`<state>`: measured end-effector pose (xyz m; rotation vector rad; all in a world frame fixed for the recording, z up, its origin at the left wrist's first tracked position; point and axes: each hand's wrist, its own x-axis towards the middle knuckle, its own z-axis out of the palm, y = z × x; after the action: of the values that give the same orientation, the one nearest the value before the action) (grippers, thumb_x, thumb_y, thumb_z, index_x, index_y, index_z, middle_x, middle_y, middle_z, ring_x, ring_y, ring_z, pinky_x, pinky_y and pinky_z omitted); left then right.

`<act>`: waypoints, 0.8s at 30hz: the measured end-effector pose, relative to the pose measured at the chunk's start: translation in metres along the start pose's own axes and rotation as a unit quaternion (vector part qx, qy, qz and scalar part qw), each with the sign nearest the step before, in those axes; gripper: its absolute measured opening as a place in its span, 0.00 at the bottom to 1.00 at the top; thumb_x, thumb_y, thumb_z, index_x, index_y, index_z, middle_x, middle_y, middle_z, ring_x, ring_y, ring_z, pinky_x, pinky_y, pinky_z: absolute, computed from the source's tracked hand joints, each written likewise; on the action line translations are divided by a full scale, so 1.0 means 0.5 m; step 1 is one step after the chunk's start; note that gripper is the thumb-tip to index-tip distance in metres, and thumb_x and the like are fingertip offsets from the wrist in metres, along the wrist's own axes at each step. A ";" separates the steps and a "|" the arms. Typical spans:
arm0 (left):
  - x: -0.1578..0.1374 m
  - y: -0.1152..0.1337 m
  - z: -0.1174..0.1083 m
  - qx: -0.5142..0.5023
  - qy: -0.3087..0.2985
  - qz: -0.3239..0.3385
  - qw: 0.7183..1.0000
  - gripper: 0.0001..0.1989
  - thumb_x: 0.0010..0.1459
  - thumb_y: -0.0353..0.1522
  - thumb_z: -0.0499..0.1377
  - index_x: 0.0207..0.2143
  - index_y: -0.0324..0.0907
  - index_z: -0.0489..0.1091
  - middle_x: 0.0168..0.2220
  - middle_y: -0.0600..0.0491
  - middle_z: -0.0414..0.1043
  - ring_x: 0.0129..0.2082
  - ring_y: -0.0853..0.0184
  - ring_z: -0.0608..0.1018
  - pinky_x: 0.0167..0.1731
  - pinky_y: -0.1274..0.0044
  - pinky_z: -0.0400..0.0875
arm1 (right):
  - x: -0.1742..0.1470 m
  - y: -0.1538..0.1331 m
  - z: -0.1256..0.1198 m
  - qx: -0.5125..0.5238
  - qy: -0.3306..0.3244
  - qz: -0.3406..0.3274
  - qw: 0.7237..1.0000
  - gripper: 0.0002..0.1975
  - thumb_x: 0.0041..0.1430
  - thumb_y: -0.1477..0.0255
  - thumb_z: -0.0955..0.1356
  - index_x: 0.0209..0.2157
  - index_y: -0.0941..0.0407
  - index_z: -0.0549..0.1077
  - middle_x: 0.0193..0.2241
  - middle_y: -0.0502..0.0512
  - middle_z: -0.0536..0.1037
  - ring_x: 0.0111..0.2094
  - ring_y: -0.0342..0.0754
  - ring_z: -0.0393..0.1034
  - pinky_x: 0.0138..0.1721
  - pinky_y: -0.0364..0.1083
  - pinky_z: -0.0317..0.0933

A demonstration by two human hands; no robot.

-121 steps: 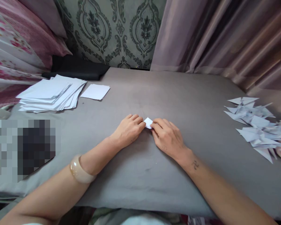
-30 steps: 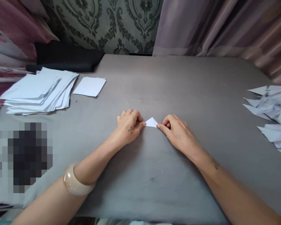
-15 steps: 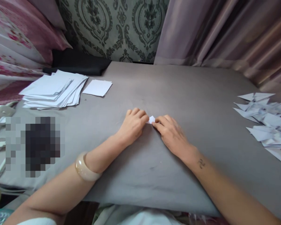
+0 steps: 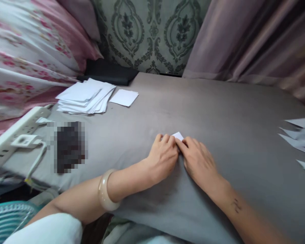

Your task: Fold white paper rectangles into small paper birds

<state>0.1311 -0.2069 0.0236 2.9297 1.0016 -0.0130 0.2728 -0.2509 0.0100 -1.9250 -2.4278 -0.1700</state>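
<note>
A small piece of folded white paper (image 4: 178,136) lies on the grey cloth, mostly covered by my fingers so that only its pointed far end shows. My left hand (image 4: 164,156), with a pale bangle (image 4: 107,191) on its forearm, is closed at the paper's left side, fingers curled and fingertips hidden. From the right, my right hand (image 4: 197,157) presses its thumb and fingers together on the same paper. The two hands touch or nearly touch at the thumbs.
At the back left lie a stack of white paper sheets (image 4: 85,96) and a smaller square pile (image 4: 124,97). Folded pointed paper pieces (image 4: 301,140) sit at the right edge. A white power strip (image 4: 17,135), a blurred-out dark object (image 4: 69,147) and a teal basket (image 4: 10,217) are at left.
The view has swung left, so everything appears further right. My hands have drawn closer together over the paper, and less of the space between them shows.
</note>
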 end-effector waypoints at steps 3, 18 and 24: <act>0.007 -0.011 0.006 -0.008 0.020 0.016 1.000 0.07 0.59 0.29 0.53 0.33 0.36 0.71 0.36 0.43 0.68 0.40 0.56 0.70 0.37 0.67 0.63 | 0.005 0.007 0.010 -0.024 0.023 -0.018 0.999 0.19 0.62 0.80 0.62 0.53 0.56 0.71 0.36 0.58 0.74 0.35 0.52 0.67 0.35 0.50 0.58; 0.011 -0.030 0.023 0.006 0.023 0.014 1.000 0.13 0.64 0.29 0.52 0.27 0.37 0.71 0.27 0.45 0.67 0.36 0.59 0.70 0.33 0.71 0.65 | -0.010 0.021 0.022 0.032 0.073 0.012 0.997 0.17 0.61 0.78 0.61 0.49 0.58 0.73 0.42 0.57 0.76 0.39 0.52 0.71 0.33 0.49 0.63; 0.018 -0.046 0.019 -0.054 0.027 -0.078 0.995 0.16 0.66 0.31 0.48 0.31 0.38 0.72 0.34 0.44 0.70 0.35 0.60 0.72 0.30 0.72 0.65 | -0.009 0.018 0.007 0.067 0.025 0.044 0.996 0.16 0.60 0.80 0.59 0.45 0.58 0.74 0.40 0.58 0.76 0.41 0.51 0.70 0.39 0.48 0.64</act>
<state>0.1242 -0.1834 0.0132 2.7629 1.1955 0.1110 0.2829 -0.2530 0.0067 -1.9406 -2.2556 -0.0498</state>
